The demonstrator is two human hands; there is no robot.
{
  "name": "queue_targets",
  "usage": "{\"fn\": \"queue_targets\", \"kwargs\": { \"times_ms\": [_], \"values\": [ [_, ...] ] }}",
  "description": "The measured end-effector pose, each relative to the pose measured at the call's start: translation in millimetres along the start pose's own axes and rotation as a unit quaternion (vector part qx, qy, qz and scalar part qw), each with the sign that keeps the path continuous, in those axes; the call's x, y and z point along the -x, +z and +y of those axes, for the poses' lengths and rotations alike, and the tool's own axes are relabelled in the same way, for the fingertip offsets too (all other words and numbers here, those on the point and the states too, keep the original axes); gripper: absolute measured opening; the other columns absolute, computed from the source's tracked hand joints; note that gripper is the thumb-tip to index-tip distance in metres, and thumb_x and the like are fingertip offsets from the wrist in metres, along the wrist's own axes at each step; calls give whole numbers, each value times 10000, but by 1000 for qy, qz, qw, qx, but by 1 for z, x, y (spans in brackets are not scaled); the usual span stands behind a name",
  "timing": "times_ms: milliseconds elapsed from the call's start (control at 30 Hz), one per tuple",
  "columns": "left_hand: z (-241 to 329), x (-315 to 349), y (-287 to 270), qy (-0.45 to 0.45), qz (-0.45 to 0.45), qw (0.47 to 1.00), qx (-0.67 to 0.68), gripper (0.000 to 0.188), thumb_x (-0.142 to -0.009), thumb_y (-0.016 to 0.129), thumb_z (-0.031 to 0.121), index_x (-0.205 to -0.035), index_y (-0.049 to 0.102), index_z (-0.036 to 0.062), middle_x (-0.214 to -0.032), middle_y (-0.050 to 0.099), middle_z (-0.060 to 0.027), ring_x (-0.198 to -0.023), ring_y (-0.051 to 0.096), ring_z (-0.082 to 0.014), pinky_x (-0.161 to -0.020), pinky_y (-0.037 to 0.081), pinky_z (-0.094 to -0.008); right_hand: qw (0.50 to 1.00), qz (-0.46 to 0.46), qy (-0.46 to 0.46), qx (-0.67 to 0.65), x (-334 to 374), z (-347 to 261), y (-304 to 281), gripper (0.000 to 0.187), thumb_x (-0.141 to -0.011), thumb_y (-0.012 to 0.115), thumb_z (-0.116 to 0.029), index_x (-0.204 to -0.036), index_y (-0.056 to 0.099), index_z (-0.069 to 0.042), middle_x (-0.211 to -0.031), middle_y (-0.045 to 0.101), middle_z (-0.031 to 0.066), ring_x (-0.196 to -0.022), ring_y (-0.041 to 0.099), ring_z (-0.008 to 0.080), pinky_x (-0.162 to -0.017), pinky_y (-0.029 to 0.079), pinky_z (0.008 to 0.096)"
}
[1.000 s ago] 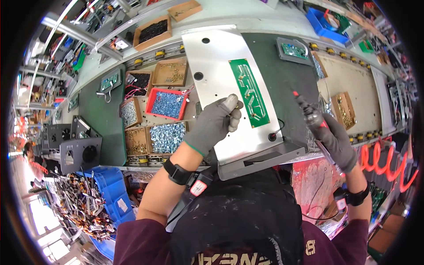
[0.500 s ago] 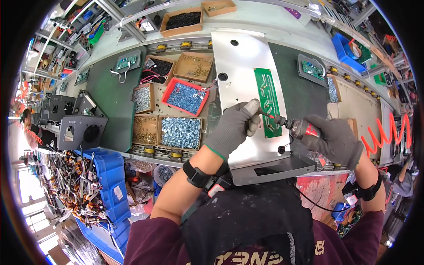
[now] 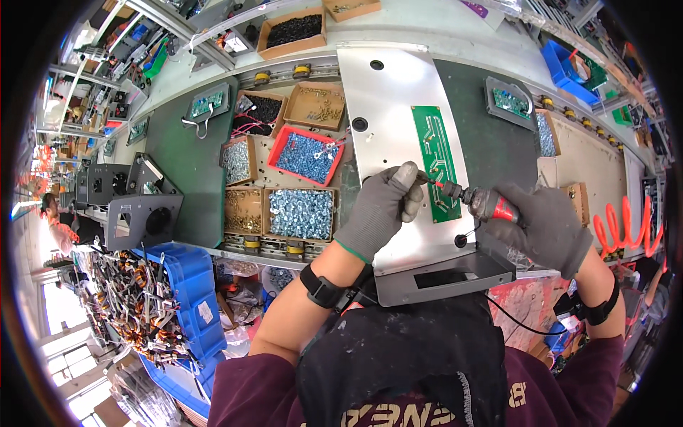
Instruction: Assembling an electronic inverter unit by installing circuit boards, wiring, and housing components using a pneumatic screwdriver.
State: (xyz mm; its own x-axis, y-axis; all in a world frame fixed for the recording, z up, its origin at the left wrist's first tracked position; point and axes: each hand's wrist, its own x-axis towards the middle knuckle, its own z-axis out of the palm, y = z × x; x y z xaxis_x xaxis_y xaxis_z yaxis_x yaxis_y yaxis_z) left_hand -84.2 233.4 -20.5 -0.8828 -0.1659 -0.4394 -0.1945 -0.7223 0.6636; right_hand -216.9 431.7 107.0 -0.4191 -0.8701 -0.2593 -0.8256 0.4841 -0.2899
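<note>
My right hand (image 3: 544, 224), in a grey glove, is wrapped round a power screwdriver (image 3: 491, 205) with a dark and red body. Its bit points left, over the green circuit board (image 3: 435, 135). My gloved left hand (image 3: 380, 206) is closed in a pinch at the tip of that bit; whatever sits between its thumb and fingers is too small to make out. The circuit board lies lengthwise on a silver metal panel (image 3: 388, 92). At its near end, the panel has a grey bent flange (image 3: 398, 285) with a rectangular cutout.
Left of the panel are a red tray (image 3: 274, 153) of bluish small parts, a cardboard box (image 3: 299, 213) of shiny hardware and several other boxes. Grey housings (image 3: 146, 217) stand farther left, above a blue crate (image 3: 192, 285). A coiled red hose (image 3: 626, 228) hangs at right.
The whole view has shifted slightly, so the bench appears a little farther right. Both hands keep nearly the same pose at the screwdriver's tip and body.
</note>
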Motion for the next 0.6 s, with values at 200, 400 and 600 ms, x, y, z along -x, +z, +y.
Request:
{"fn": "queue_targets", "kwargs": {
  "times_ms": [200,400,600],
  "values": [
    [4,-1,8,-48,38,997,-53,493,-921,551,448,-968,559,-42,-662,496,-15,-492,400,-77,-435,325,-209,986,54,-68,140,2,-2,-8,439,-746,694,-423,-1047,564,-133,-581,558,90,-540,569,305,-513,410,404],
    [2,-4,11,-27,38,997,-54,414,-958,524,358,-988,559,-53,-659,490,-17,-505,403,-81,-451,337,-212,992,44,-45,111,1,-2,0,431,-749,690,-423,-1035,559,-129,-586,567,87,-549,575,304,-521,408,402],
    [4,1,14,16,19,997,-71,515,-981,440,400,-1132,547,-81,-681,524,-26,-544,441,-79,-519,362,-207,999,-17,5,-44,-1,15,15,473,-766,690,-423,-1078,573,-86,-679,607,160,-637,622,308,-605,474,382]
  ]
}}
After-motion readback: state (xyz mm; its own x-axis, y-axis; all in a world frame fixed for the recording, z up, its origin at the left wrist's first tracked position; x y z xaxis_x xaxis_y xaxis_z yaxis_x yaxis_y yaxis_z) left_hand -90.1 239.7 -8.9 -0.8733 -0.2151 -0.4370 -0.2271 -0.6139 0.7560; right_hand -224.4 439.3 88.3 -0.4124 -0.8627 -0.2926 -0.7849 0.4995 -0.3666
